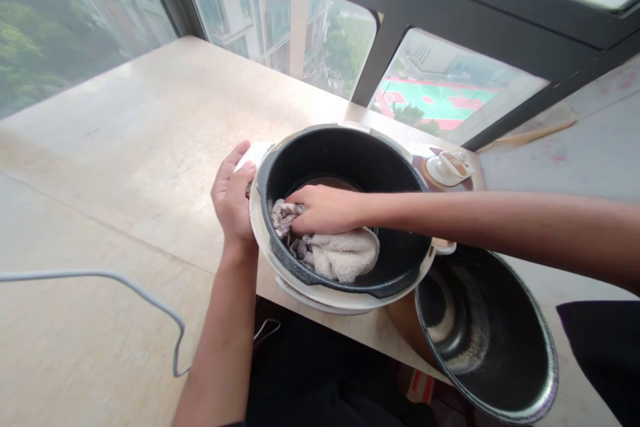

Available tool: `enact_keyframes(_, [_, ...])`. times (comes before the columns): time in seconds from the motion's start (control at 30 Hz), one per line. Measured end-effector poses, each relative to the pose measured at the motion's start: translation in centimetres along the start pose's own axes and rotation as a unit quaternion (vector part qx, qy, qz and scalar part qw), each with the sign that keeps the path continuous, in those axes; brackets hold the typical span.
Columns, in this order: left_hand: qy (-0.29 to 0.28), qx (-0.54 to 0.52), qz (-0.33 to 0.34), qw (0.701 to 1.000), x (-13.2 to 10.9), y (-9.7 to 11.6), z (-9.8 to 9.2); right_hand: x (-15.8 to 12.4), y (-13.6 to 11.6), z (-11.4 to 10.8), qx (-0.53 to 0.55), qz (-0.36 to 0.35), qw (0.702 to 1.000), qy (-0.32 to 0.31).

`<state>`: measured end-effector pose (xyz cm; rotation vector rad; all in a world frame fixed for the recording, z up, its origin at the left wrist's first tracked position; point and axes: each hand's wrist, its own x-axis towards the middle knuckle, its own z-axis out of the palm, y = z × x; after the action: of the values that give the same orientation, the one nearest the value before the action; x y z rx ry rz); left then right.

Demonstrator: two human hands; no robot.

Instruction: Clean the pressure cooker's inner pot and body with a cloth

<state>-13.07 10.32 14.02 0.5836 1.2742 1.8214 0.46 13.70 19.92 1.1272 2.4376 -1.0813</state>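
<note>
A white electric pressure cooker (pixel 265 233) with a dark inside stands uncovered on the stone sill. My left hand (pixel 233 197) is closed around the white handle at its left side. Reaching in from the right, my right hand (pixel 327 209) is inside the cooker and grips a bunched, greyish-white cloth (pixel 345 255) with dark smudges. The cloth lies against the inner wall at the left and front. Part of the cooker's bottom shows behind my hand. At the right, the removed inner pot (pixel 493 327) tilts with its opening toward me, its inside dark and worn.
A grey cord (pixel 100 274) runs across the sill (pixel 125 160) at the left. Behind the cooker rise framed windows (pixel 295 20). Its control part with a white knob (pixel 449 168) is near the right wall (pixel 575 153). My dark clothing is below the sill's front edge.
</note>
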Motion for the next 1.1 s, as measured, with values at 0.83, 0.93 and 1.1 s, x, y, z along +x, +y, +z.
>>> enact_keyframes(0.83, [-0.06, -0.085, -0.034, 0.994, 0.5, -1.0, -0.7, -3.6, 2.3, -7.0, -0.545, -0.12, 0.824, 0.095])
enact_keyframes(0.93, [-0.064, -0.091, -0.03, 0.993, 0.7, -1.4, -0.7, -3.2, 1.1, -6.4, -0.54, -0.131, 0.819, 0.147])
enact_keyframes(1.1, [-0.079, -0.098, -0.021, 0.992, 1.2, -2.1, -0.8, -2.7, -2.4, -3.5, -0.385, -0.017, 0.89, 0.244])
